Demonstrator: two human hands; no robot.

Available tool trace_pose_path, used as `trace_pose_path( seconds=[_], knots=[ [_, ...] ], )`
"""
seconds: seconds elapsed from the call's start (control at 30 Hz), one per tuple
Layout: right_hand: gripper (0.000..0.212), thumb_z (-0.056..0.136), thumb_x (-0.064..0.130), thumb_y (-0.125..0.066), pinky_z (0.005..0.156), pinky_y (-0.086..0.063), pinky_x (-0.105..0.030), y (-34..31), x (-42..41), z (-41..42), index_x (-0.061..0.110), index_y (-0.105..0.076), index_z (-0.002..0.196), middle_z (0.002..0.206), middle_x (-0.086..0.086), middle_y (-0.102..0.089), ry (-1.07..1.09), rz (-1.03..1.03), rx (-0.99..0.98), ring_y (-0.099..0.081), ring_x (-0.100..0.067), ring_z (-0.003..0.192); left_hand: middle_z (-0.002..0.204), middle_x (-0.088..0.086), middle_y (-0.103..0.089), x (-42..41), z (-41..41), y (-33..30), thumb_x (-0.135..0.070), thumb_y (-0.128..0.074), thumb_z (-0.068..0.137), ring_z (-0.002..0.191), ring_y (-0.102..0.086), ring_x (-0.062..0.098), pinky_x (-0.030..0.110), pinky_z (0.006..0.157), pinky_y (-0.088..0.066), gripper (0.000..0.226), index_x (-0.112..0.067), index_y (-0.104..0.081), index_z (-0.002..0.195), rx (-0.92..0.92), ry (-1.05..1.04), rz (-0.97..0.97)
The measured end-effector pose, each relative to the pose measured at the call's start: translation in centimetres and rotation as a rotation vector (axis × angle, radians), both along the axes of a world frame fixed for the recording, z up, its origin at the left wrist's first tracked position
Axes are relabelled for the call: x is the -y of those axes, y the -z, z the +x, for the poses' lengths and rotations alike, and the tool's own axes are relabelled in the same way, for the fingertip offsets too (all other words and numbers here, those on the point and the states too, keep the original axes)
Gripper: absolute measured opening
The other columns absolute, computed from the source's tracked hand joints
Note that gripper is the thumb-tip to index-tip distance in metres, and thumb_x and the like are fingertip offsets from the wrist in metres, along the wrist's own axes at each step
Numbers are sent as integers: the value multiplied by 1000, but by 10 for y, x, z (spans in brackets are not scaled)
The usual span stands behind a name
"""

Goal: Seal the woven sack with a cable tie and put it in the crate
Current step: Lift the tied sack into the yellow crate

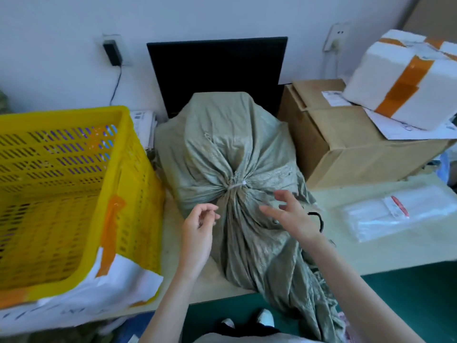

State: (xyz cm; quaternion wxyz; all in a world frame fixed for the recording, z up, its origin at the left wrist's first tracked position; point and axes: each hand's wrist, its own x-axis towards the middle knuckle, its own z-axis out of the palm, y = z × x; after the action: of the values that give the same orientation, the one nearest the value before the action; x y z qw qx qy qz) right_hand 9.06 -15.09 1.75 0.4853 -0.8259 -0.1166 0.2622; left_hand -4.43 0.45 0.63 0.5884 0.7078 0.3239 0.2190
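Observation:
A full grey-green woven sack (pixel 222 149) lies on the table in the middle of the view. Its gathered neck is cinched by a white cable tie (pixel 237 185), and the loose mouth hangs over the table's front edge. My left hand (pixel 197 229) hovers just left of the neck with curled, parted fingers and holds nothing. Just right of the neck, my right hand (pixel 289 214) is spread wide over the sack's fabric, also holding nothing. The yellow slatted crate (pixel 106 184) stands to the left of the sack, its inside empty.
A black monitor (pixel 217 70) stands against the wall behind the sack. A cardboard box (pixel 346 142) with a taped white foam box (pixel 405 78) on it stands at the right. A clear plastic bag (pixel 395 214) lies on the table at the right.

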Motion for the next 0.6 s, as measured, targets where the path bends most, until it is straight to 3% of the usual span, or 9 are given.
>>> trace_pose_path(
  seconds=[0.13, 0.27, 0.33, 0.47, 0.6],
  knots=[
    [86, 76, 39, -76, 102, -37, -31, 11, -23, -1, 13, -29, 143, 137, -2, -44, -103, -49, -95, -45, -18, 124, 84, 0, -65, -4, -6, 6, -6, -48, 96, 74, -60, -3, 7, 66, -45, 18, -13, -64, 93, -6, -61, -4],
    [97, 73, 34, -80, 100, -39, -32, 24, -39, 0, 8, -20, 145, 137, -8, -47, -114, -89, -119, -48, -23, 123, 90, -4, -66, -7, -10, 18, -8, -49, 96, 83, -61, 9, 17, 71, -45, 19, -21, -62, 92, -33, -144, -4],
    [86, 76, 27, -78, 93, -43, -30, 27, -45, 0, 6, -26, 141, 128, -8, -52, -106, -104, -103, -52, -21, 111, 93, -8, -65, -8, -14, 25, -10, -49, 96, 86, -61, 9, 23, 75, -46, 18, -22, -61, 94, -52, -182, -20],
    [33, 81, 8, -69, 92, -51, -45, 33, -50, 4, 7, -54, 111, 105, -9, -67, -85, -59, -14, -63, -30, 101, 93, -11, -61, -10, -21, 32, -12, -52, 96, 94, -61, 14, 26, 80, -46, 12, -19, -60, 101, -78, -215, -17],
    [28, 82, -8, -58, 88, -54, -49, 17, -51, 3, 11, -59, 102, 99, -12, -70, 30, 181, -189, -67, -32, 94, 104, -9, -59, -6, -19, 26, -22, -58, 93, 99, -56, 6, 13, 75, -40, 20, -19, -55, 113, -78, -185, -52]
  ],
)
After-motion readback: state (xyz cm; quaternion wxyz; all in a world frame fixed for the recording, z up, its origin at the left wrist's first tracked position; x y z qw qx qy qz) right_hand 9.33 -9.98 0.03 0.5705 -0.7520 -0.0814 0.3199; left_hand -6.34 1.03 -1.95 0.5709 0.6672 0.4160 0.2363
